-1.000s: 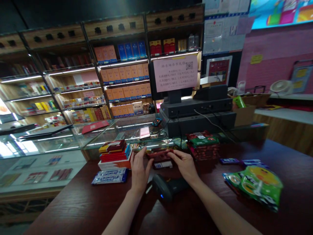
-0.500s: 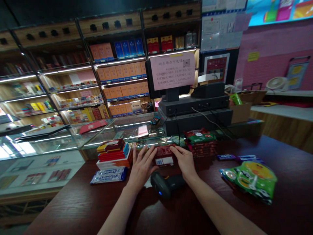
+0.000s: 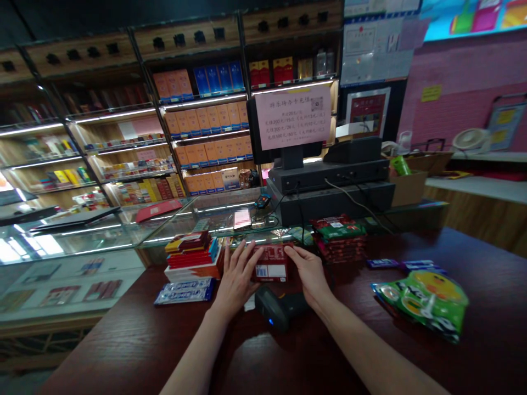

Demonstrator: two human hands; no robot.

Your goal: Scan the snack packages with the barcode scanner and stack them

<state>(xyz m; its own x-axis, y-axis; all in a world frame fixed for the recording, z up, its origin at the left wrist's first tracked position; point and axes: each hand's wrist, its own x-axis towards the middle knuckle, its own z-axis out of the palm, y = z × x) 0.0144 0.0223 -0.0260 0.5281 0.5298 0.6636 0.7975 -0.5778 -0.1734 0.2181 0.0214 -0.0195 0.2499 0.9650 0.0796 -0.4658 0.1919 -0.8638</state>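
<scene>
A dark red box (image 3: pixel 272 263) with a white label lies between my hands on the brown counter (image 3: pixel 164 351). My left hand (image 3: pixel 236 277) rests with fingers spread at its left edge. At the box's upper right corner, my right hand (image 3: pixel 308 271) has thumb and fingers pinched on it. A black barcode scanner (image 3: pixel 274 310) with a blue light sits just below the box. Left of my left hand are a stack of red and yellow packs (image 3: pixel 193 252) and blue-white wrapped bars (image 3: pixel 184 291). Red and green packets (image 3: pixel 340 238) are piled right of my right hand.
A green snack bag (image 3: pixel 428 302) and purple bars (image 3: pixel 405 265) lie at the right. Behind stand a monitor with a paper sign (image 3: pixel 292 118), a dark cash drawer (image 3: pixel 333 203) and cables. A glass display case (image 3: pixel 214 206) and stocked shelves extend left.
The red box has shifted slightly left, and more of its label shows. My right fingers stay at its corner, and my left hand remains spread beside it. The view has shifted slightly.
</scene>
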